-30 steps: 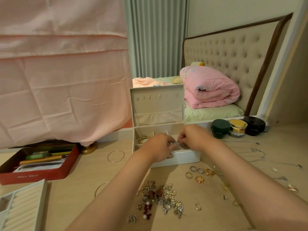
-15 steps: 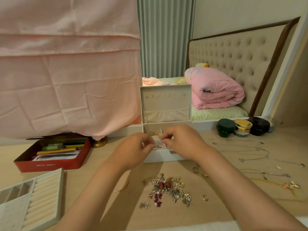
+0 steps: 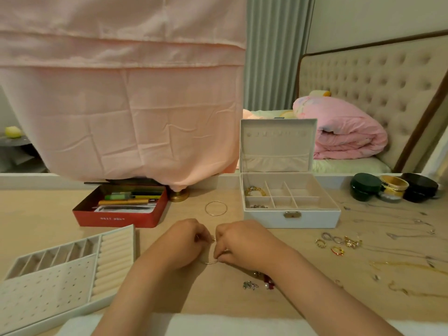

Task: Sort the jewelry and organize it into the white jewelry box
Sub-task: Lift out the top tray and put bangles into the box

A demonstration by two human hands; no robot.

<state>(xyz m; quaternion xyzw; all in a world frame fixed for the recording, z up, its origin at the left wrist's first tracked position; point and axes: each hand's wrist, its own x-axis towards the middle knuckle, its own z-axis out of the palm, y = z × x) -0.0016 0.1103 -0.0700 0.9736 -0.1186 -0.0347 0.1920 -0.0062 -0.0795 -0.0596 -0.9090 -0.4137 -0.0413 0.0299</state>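
The white jewelry box [image 3: 312, 220] stands open at the back of the wooden table, with a gold bracelet [image 3: 254, 191] and small beads [image 3: 259, 206] in its left compartments. In front of it, to the left, my left hand [image 3: 184, 241] and my right hand [image 3: 238, 241] together pinch a thin bangle [image 3: 210, 262] just above the tabletop. A second thin bangle [image 3: 216, 208] lies flat behind my hands. Rings [image 3: 338, 244] lie right of my right hand, and a heap of earrings [image 3: 259, 282] is partly hidden under my right forearm.
The box's removable white tray [image 3: 55, 280] lies at front left. A red tin [image 3: 116, 218] of pens sits behind it. Three round jars [image 3: 394, 189] stand at back right. Thin chains [image 3: 400, 238] spread over the right side. A pink cloth [image 3: 121, 93] hangs over the mirror.
My hands drew back from inside the jewelry box toward me and to the left, and now pinch the thin bangle. The camera view shifted left, showing more of the tray.
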